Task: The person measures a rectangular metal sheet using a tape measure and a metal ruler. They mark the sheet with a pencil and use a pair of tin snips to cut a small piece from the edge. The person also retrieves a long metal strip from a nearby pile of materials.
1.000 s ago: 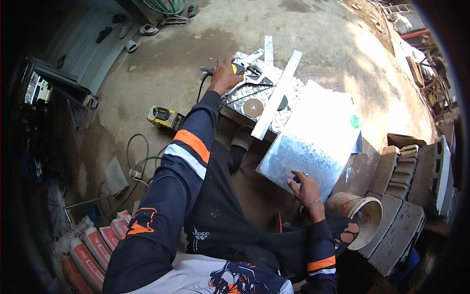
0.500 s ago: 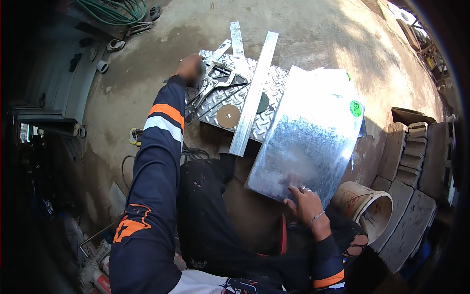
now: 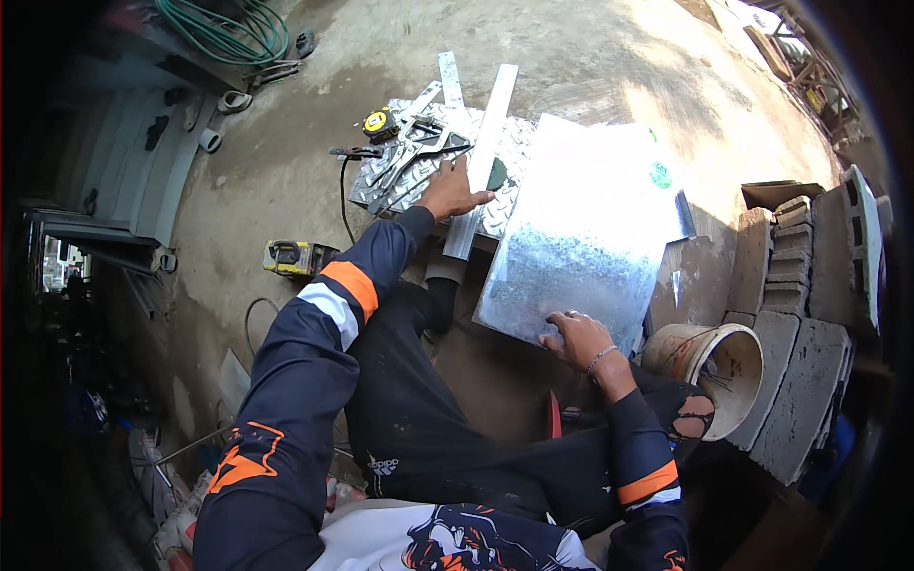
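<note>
My left hand (image 3: pixel 455 193) is over the near part of a diamond-patterned metal plate (image 3: pixel 505 217). Its fingers are apart, with the thumb reaching across a long flat metal bar (image 3: pixel 488 128). Beyond it lie locking C-clamp pliers (image 3: pixel 419 152) and a yellow-and-black tape measure (image 3: pixel 379 124) at the plate's far left corner. A dark green disc (image 3: pixel 497 173) shows just right of the bar. My right hand (image 3: pixel 579 340) rests with fingers spread at the near edge of a shiny galvanized metal sheet (image 3: pixel 562 257).
A stained white bucket (image 3: pixel 685 347) stands right of my knee, beside stacked concrete blocks (image 3: pixel 795 381). A yellow-and-black tool piece (image 3: pixel 290 257) lies on the floor to the left. A green hose (image 3: pixel 238 43) is coiled at the far left.
My left hand has moved nearer and right, from the plate's far left corner to the bar, uncovering the tape measure. The brown disc is no longer visible. My right hand stays by the sheet's edge.
</note>
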A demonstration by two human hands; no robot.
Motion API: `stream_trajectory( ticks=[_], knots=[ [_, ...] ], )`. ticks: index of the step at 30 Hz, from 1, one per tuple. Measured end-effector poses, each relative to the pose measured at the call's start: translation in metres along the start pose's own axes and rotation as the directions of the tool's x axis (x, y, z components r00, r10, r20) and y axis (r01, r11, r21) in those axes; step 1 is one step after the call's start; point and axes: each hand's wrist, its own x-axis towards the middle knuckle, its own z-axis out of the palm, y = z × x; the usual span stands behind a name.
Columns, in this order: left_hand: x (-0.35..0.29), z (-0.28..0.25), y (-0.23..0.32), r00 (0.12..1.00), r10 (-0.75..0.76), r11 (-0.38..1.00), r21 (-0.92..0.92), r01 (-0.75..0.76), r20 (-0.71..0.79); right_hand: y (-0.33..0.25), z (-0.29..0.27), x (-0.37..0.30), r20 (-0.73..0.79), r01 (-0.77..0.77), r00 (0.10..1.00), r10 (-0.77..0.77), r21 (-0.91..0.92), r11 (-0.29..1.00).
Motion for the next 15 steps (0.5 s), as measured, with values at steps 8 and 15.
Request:
stream_trajectory(
  ticks=[8, 15],
  knots=[
    [-0.005, 0.047, 0.031, 0.966, -0.256, 0.964, -0.076, 0.253, -0.023, 0.029, 0.035, -0.043, 0.134, -0.387, 0.915, 0.379, 0.034, 0.921],
    [-0.017, 0.048, 0.03, 0.938, -0.306, 0.94, -0.207, 0.271, -0.164, 0.088, 0.051, -0.074, -0.086, -0.618, 0.725, 0.684, 0.357, 0.7]
  ],
)
